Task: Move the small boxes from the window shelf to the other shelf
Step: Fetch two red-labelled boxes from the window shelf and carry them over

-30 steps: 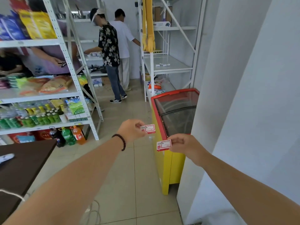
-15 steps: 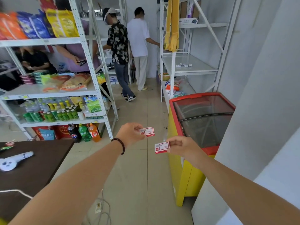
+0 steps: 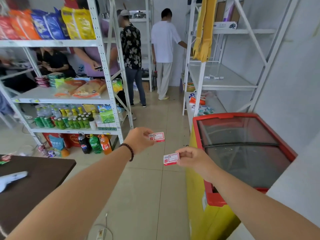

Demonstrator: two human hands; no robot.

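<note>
My left hand (image 3: 140, 140) pinches a small white and red box (image 3: 158, 137) out in front of me above the floor. A second small white and red box (image 3: 171, 159) is pinched by my right hand (image 3: 192, 157), lower and to the right, beside the freezer. Far ahead on the right, a white metal shelf (image 3: 230, 84) carries several small white boxes (image 3: 213, 77) on its middle board.
A red-rimmed, yellow chest freezer (image 3: 216, 201) with a glass lid stands at my right. A stocked white rack (image 3: 110, 94) lines the left. Two people (image 3: 147, 56) stand in the aisle ahead. A dark table (image 3: 43, 181) is at lower left. A cable (image 3: 103, 229) lies on the tiles.
The view has swung left and moved forward along the aisle, so the freezer and far shelf sit closer and further right. Both hands keep holding their boxes out in front.
</note>
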